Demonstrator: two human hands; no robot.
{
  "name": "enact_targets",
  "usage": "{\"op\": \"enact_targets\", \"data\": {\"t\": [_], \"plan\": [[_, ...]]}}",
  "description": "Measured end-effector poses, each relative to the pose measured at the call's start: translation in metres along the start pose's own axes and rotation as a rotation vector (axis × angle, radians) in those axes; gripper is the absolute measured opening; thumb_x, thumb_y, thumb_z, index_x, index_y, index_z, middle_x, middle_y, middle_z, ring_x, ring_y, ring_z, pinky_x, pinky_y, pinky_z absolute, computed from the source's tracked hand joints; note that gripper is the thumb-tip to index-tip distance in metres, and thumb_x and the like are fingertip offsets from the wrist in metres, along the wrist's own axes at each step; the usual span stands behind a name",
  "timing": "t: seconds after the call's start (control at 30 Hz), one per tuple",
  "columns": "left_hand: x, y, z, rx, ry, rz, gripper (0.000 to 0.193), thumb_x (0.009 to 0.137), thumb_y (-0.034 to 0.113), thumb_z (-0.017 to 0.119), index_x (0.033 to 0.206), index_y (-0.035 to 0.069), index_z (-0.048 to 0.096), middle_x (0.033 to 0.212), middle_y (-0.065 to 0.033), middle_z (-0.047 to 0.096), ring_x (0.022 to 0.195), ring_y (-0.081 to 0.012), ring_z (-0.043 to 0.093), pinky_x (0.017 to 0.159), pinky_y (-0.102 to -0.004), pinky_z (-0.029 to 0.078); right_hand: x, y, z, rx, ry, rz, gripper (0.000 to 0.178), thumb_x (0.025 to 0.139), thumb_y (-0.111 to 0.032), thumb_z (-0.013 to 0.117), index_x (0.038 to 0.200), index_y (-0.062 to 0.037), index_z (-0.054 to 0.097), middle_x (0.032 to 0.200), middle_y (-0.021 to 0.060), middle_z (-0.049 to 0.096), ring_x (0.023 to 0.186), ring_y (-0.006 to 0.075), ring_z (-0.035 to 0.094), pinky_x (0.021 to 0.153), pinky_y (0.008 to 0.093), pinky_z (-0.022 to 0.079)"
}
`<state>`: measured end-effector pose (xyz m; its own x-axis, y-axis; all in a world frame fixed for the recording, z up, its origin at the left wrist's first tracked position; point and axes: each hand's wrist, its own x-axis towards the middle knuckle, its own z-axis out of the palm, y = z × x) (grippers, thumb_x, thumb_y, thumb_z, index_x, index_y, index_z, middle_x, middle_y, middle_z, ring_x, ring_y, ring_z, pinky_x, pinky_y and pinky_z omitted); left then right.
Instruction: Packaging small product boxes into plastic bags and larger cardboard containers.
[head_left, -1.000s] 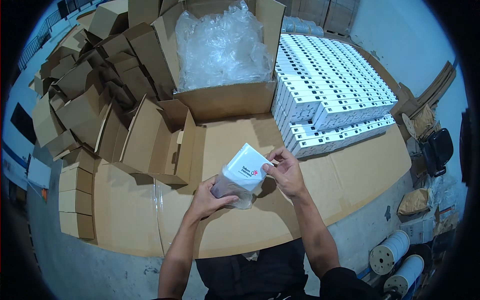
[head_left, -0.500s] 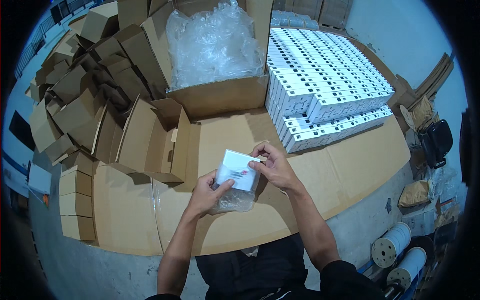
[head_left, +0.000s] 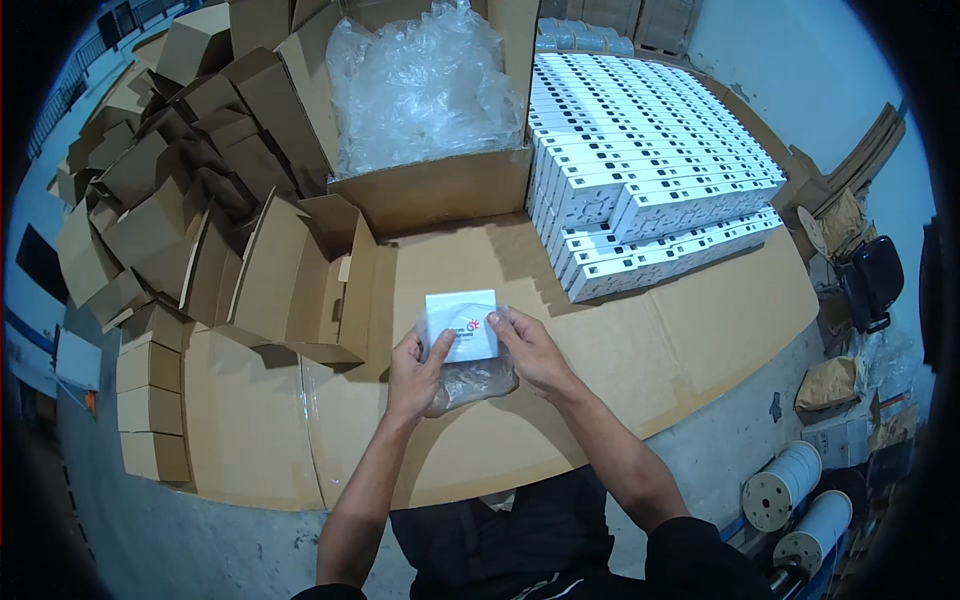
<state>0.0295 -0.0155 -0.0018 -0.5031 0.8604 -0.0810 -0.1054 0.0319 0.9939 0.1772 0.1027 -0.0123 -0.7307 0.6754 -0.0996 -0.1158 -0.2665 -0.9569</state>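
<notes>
L hand [head_left: 413,375] curled on L side of small white box [head_left: 462,328], thumb on front, holding box + clear bag [head_left: 468,385]. R hand [head_left: 530,350] likewise closed on R side, thumb near the red mark; fingers behind, mostly hidden. Box btwn my hands, top edge away from me, partly in bag; slack plastic hangs below it. All above cardboard sheet [head_left: 470,465]. Just L: open brown carton [head_left: 345,290]. Beyond: big carton [head_left: 430,192] w/ heaped clear plastic [head_left: 420,95]. Far R: stacked white boxes [head_left: 650,150], in rows.
</notes>
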Motion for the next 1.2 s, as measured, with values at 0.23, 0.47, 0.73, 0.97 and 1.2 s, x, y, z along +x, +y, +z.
{"op": "enact_targets", "data": {"t": [0.23,0.47,0.73,0.97,1.2], "plan": [[-0.002,-0.012,0.012,-0.07,0.146,0.098,0.039,0.107,0.032,0.055,0.122,-0.003,0.063,0.105,-0.0046,0.068,0.096,-0.0094,0.061,0.085,-0.0274,0.051,0.0,0.001,0.016,0.128,0.084,-0.075,0.042,0.112,-0.028,0.042,0.133,0.0033,0.06,0.114,0.0053,0.068,0.102,0.0093,0.06,0.093,0.0266,0.048],[-0.003,-0.008,0.014,-0.362,0.144,0.107,0.046,0.111,0.037,0.042,0.124,-0.002,0.063,0.109,-0.0073,0.067,0.103,-0.0134,0.061,0.092,-0.0299,0.05,-0.006,-0.014,0.014,0.173,0.018,-0.129,0.047,0.112,-0.026,0.039,0.146,0.005,0.048,0.144,0.0127,0.056,0.127,0.0169,0.053,0.111,0.0325,0.041],[-0.001,0.015,0.003,-0.215,0.008,0.299,0.049,0.112,0.037,0.035,0.129,-0.002,0.059,0.123,-0.0124,0.066,0.115,-0.0184,0.061,0.102,-0.0325,0.048,-0.011,-0.025,0.005,0.164,-0.091,-0.212,0.046,0.112,-0.023,0.039,0.142,0.0085,0.051,0.142,0.0122,0.058,0.129,0.0184,0.054,0.114,0.0335,0.038],[-0.002,0.009,0.003,-0.235,0.026,0.227,0.055,0.111,0.045,0.038,0.133,-0.002,0.057,0.125,-0.0128,0.065,0.118,-0.0193,0.06,0.102,-0.0341,0.049,-0.011,-0.021,0.005,0.024,-0.019,-0.223,0.043,0.11,-0.024,0.047,0.142,0.0029,0.054,0.139,0.0125,0.06,0.125,0.0166,0.054,0.111,0.0319,0.04],[-0.008,-0.001,0.001,-0.174,-0.011,0.198,0.031,0.096,0.008,0.07,0.126,0.003,0.063,0.12,-0.0119,0.066,0.112,-0.0187,0.062,0.093,-0.0316,0.054,-0.018,-0.021,0.004,-0.084,-0.02,-0.125,0.033,0.097,-0.004,0.067,0.13,0.0029,0.064,0.121,0.0073,0.069,0.109,0.0145,0.063,0.095,0.0286,0.052]]}}
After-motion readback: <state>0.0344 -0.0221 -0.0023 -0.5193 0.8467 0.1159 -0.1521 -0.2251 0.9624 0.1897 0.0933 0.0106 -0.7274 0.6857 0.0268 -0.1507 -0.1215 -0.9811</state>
